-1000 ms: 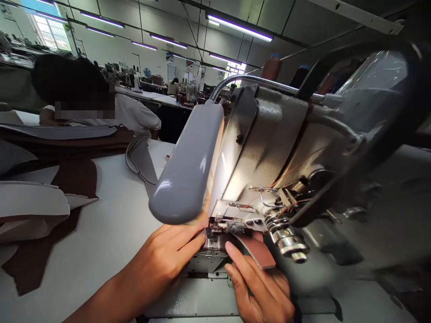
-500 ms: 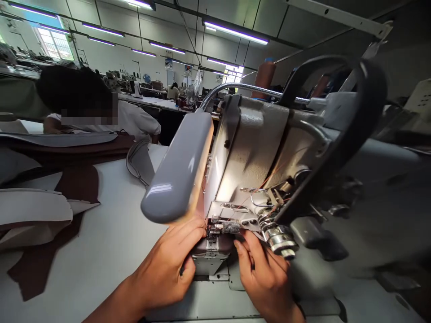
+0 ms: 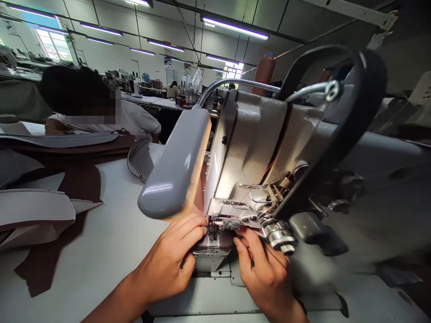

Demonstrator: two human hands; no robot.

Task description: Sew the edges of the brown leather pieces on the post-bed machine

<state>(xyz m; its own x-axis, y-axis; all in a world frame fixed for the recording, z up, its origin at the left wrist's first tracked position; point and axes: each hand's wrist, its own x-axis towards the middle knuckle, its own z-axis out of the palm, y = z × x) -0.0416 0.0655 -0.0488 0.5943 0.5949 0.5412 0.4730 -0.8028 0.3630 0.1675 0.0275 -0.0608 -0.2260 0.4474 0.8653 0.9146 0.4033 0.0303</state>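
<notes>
A sewing machine [image 3: 256,139] stands before me, its presser foot [image 3: 213,229] down on a brown leather piece [image 3: 226,242] laid over the narrow raised bed. Just left of the foot, my left hand [image 3: 171,251] is closed on the leather's edge, thumb below and fingers on top. On the other side my right hand [image 3: 264,264] pinches the same leather close to the foot; its fingertips are partly hidden. Reddish-brown thread runs down the machine head. Part of the leather rises behind the foot, lit by a grey lamp [image 3: 177,163].
Brown and grey cut pieces [image 3: 81,184] lie on the white table [image 3: 117,229] at left. Across it, a person in a white shirt [image 3: 138,119] bends over work. A black curved bar [image 3: 367,89] arches over the machine, with a brown thread cone [image 3: 264,74] behind.
The thread take-up lever, blurred before, now shows clearly at the machine's top. Both hands stay almost in place beside the foot. The view has shifted slightly.
</notes>
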